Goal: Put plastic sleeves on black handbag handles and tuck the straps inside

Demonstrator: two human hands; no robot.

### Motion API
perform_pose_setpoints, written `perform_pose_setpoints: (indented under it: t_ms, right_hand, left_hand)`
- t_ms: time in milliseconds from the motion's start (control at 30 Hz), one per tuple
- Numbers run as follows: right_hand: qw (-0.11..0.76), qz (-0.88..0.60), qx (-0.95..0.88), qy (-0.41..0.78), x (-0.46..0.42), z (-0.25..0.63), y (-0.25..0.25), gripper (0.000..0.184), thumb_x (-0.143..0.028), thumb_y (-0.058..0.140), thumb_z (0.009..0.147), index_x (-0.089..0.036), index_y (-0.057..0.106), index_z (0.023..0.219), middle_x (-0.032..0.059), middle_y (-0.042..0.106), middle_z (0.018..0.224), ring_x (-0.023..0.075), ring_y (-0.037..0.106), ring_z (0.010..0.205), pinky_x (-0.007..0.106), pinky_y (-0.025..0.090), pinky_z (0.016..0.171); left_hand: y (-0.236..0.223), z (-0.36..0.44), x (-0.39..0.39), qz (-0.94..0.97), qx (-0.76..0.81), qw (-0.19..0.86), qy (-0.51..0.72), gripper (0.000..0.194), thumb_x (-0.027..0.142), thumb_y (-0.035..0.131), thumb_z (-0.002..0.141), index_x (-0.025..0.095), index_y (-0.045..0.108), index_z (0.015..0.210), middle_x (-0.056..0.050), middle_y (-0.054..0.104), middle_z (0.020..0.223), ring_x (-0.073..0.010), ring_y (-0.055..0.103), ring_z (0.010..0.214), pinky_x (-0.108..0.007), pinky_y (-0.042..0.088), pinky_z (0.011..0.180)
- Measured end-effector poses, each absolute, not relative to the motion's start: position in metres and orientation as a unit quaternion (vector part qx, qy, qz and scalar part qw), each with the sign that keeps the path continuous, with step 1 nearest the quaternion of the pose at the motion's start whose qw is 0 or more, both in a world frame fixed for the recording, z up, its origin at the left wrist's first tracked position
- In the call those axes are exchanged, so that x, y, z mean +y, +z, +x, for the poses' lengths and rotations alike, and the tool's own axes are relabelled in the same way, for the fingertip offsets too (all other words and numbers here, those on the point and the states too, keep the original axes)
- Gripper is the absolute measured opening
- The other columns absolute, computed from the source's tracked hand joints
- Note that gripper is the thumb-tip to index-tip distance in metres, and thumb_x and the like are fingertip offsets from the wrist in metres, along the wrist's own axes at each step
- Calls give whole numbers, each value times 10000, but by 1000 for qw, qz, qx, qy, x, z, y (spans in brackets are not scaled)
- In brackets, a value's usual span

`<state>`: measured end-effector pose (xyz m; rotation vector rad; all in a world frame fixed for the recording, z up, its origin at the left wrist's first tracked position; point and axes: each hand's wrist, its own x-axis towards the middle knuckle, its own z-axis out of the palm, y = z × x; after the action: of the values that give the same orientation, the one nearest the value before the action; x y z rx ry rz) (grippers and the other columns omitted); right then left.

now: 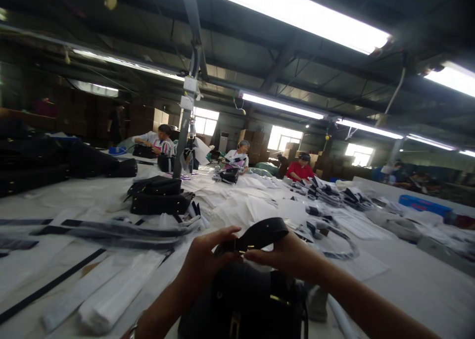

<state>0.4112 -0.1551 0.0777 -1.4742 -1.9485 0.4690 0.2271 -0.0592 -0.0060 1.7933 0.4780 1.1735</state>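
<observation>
A black handbag (245,304) with gold-coloured metal fittings stands at the table's near edge, close to my body. Its black strap (264,231) arches up in a loop above it. My left hand (206,255) pinches the strap's left end beside a small gold buckle (245,249). From the other side, my right hand (287,255) grips the strap, thumb near the buckle and fingers partly hidden behind the loop. The bag's lower part runs out of the picture.
More black bags (159,195) stand ahead to the left. Plastic-wrapped straps (122,232) and white sheets (237,205) cover much of the table. A metal post (181,146) rises from it. Co-workers, one in a red top (299,170), work at the far side. A blue box (425,205) lies right.
</observation>
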Motion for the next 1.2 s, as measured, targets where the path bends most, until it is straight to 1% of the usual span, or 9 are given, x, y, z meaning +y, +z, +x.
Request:
perform_pose_setpoints:
  t_ms: [100, 233, 467, 633, 767, 900, 1000, 1100, 1200]
  right_hand:
    - [314, -561, -733, 223, -158, 411, 83, 270, -390, 748, 777, -217, 735, 984, 18, 754, 921, 209, 693, 848, 283, 536, 759]
    - [325, -557, -707, 292, -155, 416, 82, 339, -365, 795, 729, -193, 728, 1013, 21, 738, 906, 195, 666, 833, 272, 521, 749]
    - [362, -511, -626, 464, -150, 432, 71, 331, -289, 784, 734, -172, 656, 1016, 2, 674, 887, 130, 612, 779, 221, 466, 692]
    - [314, -552, -678, 371, -149, 437, 73, 354, -308, 772, 739, -189, 664, 1054, -9, 660, 820, 147, 601, 727, 232, 465, 637]
    - [286, -590, -735, 174, -154, 437, 77, 460, -240, 767, 743, -266, 664, 1191, 42, 706, 1057, 244, 656, 959, 361, 516, 873]
    - [335, -593, -729, -72, -184, 447, 62, 485, -224, 709, 813, -363, 625, 1270, 28, 653, 1265, 281, 606, 1151, 432, 485, 1004]
    - [398, -575, -694, -170, -218, 452, 40, 423, -199, 662, 854, -387, 645, 1233, 1, 717, 1139, 241, 660, 1054, 368, 535, 943]
    - [453, -600, -651, -104, -238, 446, 17, 299, -230, 649, 863, -362, 713, 1123, 17, 750, 1029, 246, 698, 948, 337, 567, 851]
    - [509, -636, -568, 117, -230, 434, 2, 299, -392, 640, 879, -320, 704, 1163, 51, 743, 1085, 282, 696, 990, 370, 560, 867]
  left_hand:
    - [-6, 218, -53, 693, 198, 548, 423, 481, 128, 798, 634, 242, 728, 1096, -36, 771, 974, -253, 703, 959, -321, 521, 864]
    - [-12, 208, -38, 639, 227, 628, 383, 324, 206, 801, 651, 177, 724, 965, -49, 767, 847, -214, 711, 802, -298, 532, 762]
    - [-51, 152, 3, 686, 347, 523, 368, 248, 314, 780, 656, 158, 716, 838, -52, 757, 771, -259, 709, 793, -321, 540, 731]
    - [-84, 102, 11, 704, 444, 437, 340, 220, 377, 723, 699, 200, 731, 830, -36, 772, 793, -291, 722, 847, -332, 550, 763]
    - [-92, 101, -2, 737, 477, 342, 334, 259, 400, 686, 725, 243, 764, 916, -45, 777, 991, -325, 694, 1010, -391, 533, 895]
    - [-66, 144, -32, 751, 447, 258, 413, 382, 482, 623, 799, 284, 730, 1108, -49, 692, 1244, -320, 599, 1201, -425, 426, 1066]
    - [-31, 188, -55, 792, 325, 276, 436, 447, 461, 576, 866, 299, 633, 1279, -43, 621, 1351, -282, 542, 1272, -372, 401, 1089]
    - [5, 226, -61, 824, 245, 303, 411, 498, 437, 546, 902, 264, 555, 1369, -73, 571, 1405, -286, 506, 1301, -378, 365, 1103]
    - [30, 250, -56, 835, 204, 393, 327, 391, 449, 526, 917, 218, 689, 1188, -91, 723, 1154, -281, 639, 1094, -356, 456, 975]
